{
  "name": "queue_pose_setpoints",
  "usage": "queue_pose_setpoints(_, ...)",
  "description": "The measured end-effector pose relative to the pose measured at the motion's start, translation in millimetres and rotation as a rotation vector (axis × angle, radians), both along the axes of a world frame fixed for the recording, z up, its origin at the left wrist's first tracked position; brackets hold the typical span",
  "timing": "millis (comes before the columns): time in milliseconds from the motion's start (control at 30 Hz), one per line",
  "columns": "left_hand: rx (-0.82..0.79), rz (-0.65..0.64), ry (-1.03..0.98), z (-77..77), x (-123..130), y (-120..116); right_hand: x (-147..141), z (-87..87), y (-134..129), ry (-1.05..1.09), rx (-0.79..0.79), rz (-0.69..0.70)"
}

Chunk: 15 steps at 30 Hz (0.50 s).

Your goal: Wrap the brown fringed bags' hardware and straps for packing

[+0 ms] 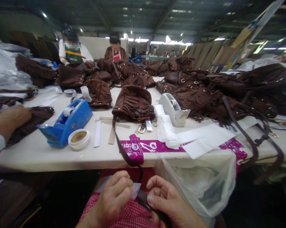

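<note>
My left hand [115, 196] is closed, its fingers pinching a small piece of thin whitish wrap [135, 189]. Opposite it, my right hand [168, 199] grips a dark brown strap [143, 199], whose end points toward the wrap. Both hands are low in front of the table edge, over a red checked cloth. From a brown fringed bag [133, 103] on the table, a strap hangs over the edge toward my hands. A metal buckle [142, 129] and a white tag [149, 125] lie at the bag's front.
A blue tape dispenser [69, 122] and tape roll [79, 139] stand left; a grey dispenser [173, 109] and white sheets [204, 141] right. Brown bags [204, 91] heap behind. A plastic bag [204, 183] hangs from the edge. A co-worker's hand [12, 118] is at left; two people stand opposite.
</note>
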<state>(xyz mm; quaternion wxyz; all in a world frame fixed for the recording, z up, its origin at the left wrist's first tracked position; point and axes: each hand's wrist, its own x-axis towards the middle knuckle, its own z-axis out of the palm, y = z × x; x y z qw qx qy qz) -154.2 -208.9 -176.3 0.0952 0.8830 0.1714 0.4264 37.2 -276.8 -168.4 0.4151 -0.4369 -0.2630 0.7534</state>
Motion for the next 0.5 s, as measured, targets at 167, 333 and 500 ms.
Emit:
queue_pose_setpoints(167,-0.008,0.003,-0.049,-3.3,1.6,1.1,6.5,4.5,-1.7,0.126,-0.002,-0.012)
queue_pose_setpoints(333,0.063,-0.007,-0.029,-1.0,0.7,-0.8,5.9,6.7,-0.9,0.134,-0.027,0.003)
queue_pose_setpoints(500,0.118,-0.026,-0.003,-0.2,0.8,-2.4,2.7,4.4,-1.8,0.058,-0.049,0.020)
